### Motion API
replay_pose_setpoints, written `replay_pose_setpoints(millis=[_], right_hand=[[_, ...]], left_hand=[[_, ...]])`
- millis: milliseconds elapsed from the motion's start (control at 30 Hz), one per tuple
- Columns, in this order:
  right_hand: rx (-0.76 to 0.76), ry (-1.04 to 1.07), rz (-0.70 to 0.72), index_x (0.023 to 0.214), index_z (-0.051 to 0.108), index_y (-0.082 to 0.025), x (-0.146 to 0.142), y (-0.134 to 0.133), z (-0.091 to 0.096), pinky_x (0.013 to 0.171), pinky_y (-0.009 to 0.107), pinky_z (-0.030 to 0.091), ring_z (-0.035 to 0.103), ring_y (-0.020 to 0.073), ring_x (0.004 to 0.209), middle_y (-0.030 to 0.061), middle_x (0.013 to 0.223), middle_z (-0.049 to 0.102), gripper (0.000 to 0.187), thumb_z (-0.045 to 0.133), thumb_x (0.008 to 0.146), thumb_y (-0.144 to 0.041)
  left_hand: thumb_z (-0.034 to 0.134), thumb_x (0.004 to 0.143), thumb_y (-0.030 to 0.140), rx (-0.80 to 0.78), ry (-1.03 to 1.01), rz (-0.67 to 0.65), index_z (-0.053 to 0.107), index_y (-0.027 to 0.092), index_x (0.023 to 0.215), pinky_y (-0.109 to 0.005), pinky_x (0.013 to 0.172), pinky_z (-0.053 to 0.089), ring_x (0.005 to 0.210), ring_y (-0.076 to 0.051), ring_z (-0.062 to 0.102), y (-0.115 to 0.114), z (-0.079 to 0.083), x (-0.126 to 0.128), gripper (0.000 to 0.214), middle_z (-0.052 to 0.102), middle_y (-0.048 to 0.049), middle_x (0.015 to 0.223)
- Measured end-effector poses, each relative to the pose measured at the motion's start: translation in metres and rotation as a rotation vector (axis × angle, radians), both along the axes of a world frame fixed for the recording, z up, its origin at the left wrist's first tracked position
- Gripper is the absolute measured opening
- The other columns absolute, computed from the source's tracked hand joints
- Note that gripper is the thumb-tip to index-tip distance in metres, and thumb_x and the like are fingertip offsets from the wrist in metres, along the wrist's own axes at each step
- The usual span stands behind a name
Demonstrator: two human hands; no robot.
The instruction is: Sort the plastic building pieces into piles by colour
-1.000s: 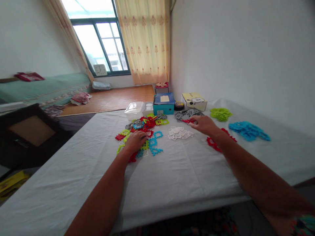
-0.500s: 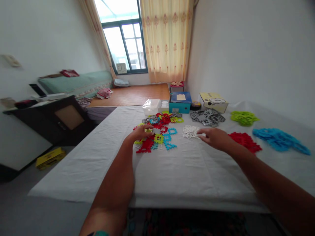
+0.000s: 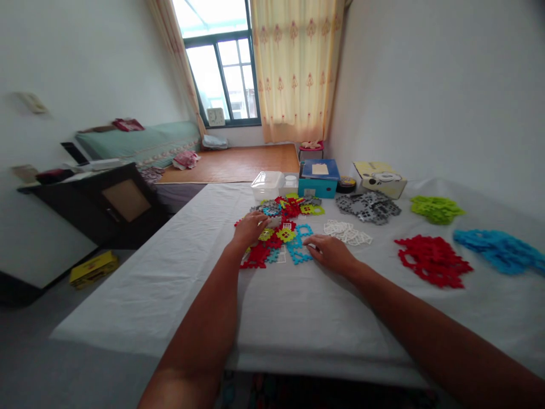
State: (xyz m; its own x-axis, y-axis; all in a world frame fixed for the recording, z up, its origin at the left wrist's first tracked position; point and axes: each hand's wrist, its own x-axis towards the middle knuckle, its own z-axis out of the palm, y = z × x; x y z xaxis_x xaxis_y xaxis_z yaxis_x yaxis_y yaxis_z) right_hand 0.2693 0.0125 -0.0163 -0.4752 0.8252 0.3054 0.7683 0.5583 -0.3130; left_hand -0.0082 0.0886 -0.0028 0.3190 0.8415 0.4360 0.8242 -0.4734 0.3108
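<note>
A mixed heap of flat toothed plastic building pieces in red, yellow-green, blue, grey and white lies on the white cloth. My left hand (image 3: pixel 250 229) is over its left side, fingers closed on a grey building piece (image 3: pixel 275 221). At the heap's right edge, my right hand (image 3: pixel 331 251) has its fingertips at the blue building pieces (image 3: pixel 300 257); thumb and forefinger look slightly apart, with no piece plainly between them. Just beyond that hand lies a pile of white square frames (image 3: pixel 347 232).
Sorted piles of grey (image 3: pixel 369 207), yellow-green (image 3: pixel 436 209), red (image 3: pixel 433 260) and blue pieces (image 3: pixel 498 250) lie to the right. A clear plastic box (image 3: pixel 267 184), a blue box (image 3: pixel 318 179) and a yellow carton (image 3: pixel 380 179) stand at the back.
My right hand has moved left from the white pile to the blue pieces in the heap. The white frames now spread further right. My left hand stays over the heap.
</note>
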Motion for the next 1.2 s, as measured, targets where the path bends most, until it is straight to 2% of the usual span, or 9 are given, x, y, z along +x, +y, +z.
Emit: replay_pose_setpoints(millis=[133, 300, 467, 567, 700, 800, 900, 1000, 1200], right_hand=[[0.018, 0.194, -0.038, 0.106, 0.067, -0.023, 0.008, 0.006, -0.007, 0.076, 0.028, 0.049, 0.063, 0.0135, 0.068, 0.0041, 0.102, 0.070, 0.025, 0.048, 0.091, -0.028], [0.021, 0.466, -0.055, 0.127, 0.053, -0.021, -0.002, 0.006, -0.001, 0.072, 0.029, 0.051, 0.062, 0.0127, 0.068, 0.0089, 0.118, 0.064, 0.042, 0.053, 0.088, -0.036], [-0.113, 0.476, 0.013, 0.109, 0.062, -0.020, 0.000, 0.010, 0.000, 0.067, 0.025, 0.049, 0.063, 0.0131, 0.067, 0.0018, 0.085, 0.070, 0.027, 0.053, 0.088, -0.034], [-0.135, 0.507, -0.133, 0.107, 0.062, -0.017, 0.035, 0.040, 0.005, 0.061, 0.023, 0.048, 0.061, 0.0125, 0.061, 0.0007, 0.074, 0.068, 0.027, 0.054, 0.086, -0.031], [-0.119, 0.481, -0.592, 0.106, 0.063, -0.012, 0.111, 0.099, 0.024, 0.059, 0.023, 0.048, 0.061, 0.0126, 0.060, 0.0064, 0.079, 0.070, 0.029, 0.054, 0.084, -0.028], [-0.103, 0.451, -0.781, 0.107, 0.063, -0.007, 0.155, 0.128, 0.038, 0.071, 0.027, 0.050, 0.065, 0.0167, 0.073, 0.0142, 0.092, 0.070, 0.032, 0.053, 0.084, -0.027], [0.082, 0.399, -0.843, 0.112, 0.060, -0.002, 0.167, 0.136, 0.042, 0.088, 0.037, 0.047, 0.062, 0.0264, 0.100, 0.0232, 0.109, 0.065, 0.038, 0.055, 0.080, -0.022], [0.253, 0.391, -0.768, 0.116, 0.059, -0.004, 0.140, 0.128, 0.034, 0.095, 0.040, 0.043, 0.058, 0.0272, 0.108, 0.0221, 0.119, 0.061, 0.040, 0.052, 0.078, -0.015], [-0.042, 0.413, -0.101, 0.109, 0.065, -0.017, 0.022, 0.073, 0.003, 0.074, 0.031, 0.051, 0.064, 0.0153, 0.072, 0.0068, 0.100, 0.070, 0.028, 0.053, 0.085, -0.024]], left_hand=[[0.051, 0.088, 0.038, 0.041, -0.124, 0.051, 0.071, 0.023, 0.099, -0.033, 0.084, 0.049, 0.093, -0.021, 0.062, -0.005, 0.011, 0.006, 0.028, 0.069, -0.0063, 0.097], [0.057, 0.084, 0.043, -0.317, -0.434, -0.308, 0.070, 0.017, 0.101, -0.028, 0.073, 0.052, 0.081, -0.018, 0.064, -0.016, 0.016, 0.034, 0.034, 0.072, -0.0042, 0.089], [0.062, 0.081, 0.044, -0.488, -0.439, -0.488, 0.071, 0.017, 0.101, -0.027, 0.074, 0.052, 0.082, -0.016, 0.064, -0.027, 0.008, 0.059, 0.035, 0.072, -0.0043, 0.094], [0.059, 0.082, 0.047, -0.466, -0.472, -0.422, 0.070, 0.018, 0.106, -0.026, 0.070, 0.052, 0.078, -0.015, 0.064, -0.024, 0.009, 0.054, 0.040, 0.072, -0.0044, 0.094], [0.058, 0.081, 0.049, -0.384, -0.539, -0.232, 0.070, 0.017, 0.104, -0.023, 0.056, 0.048, 0.063, -0.012, 0.059, -0.013, 0.011, 0.036, 0.041, 0.069, -0.0021, 0.078], [0.058, 0.079, 0.046, -0.377, -0.585, -0.154, 0.070, 0.016, 0.103, -0.022, 0.052, 0.046, 0.059, -0.011, 0.058, -0.007, 0.007, 0.024, 0.040, 0.070, -0.0024, 0.078], [0.056, 0.080, 0.042, -0.281, -0.587, -0.079, 0.070, 0.015, 0.104, -0.022, 0.055, 0.047, 0.062, -0.012, 0.059, 0.000, 0.002, 0.014, 0.038, 0.071, -0.0031, 0.079], [0.054, 0.080, 0.038, -0.170, -0.522, 0.036, 0.071, 0.015, 0.101, -0.025, 0.063, 0.049, 0.067, -0.015, 0.062, 0.007, -0.001, 0.003, 0.036, 0.072, -0.0034, 0.078], [0.054, 0.081, 0.033, -0.153, -0.230, -0.046, 0.074, 0.021, 0.097, -0.028, 0.081, 0.050, 0.085, -0.018, 0.066, 0.006, 0.000, 0.000, 0.029, 0.074, -0.0028, 0.093]])
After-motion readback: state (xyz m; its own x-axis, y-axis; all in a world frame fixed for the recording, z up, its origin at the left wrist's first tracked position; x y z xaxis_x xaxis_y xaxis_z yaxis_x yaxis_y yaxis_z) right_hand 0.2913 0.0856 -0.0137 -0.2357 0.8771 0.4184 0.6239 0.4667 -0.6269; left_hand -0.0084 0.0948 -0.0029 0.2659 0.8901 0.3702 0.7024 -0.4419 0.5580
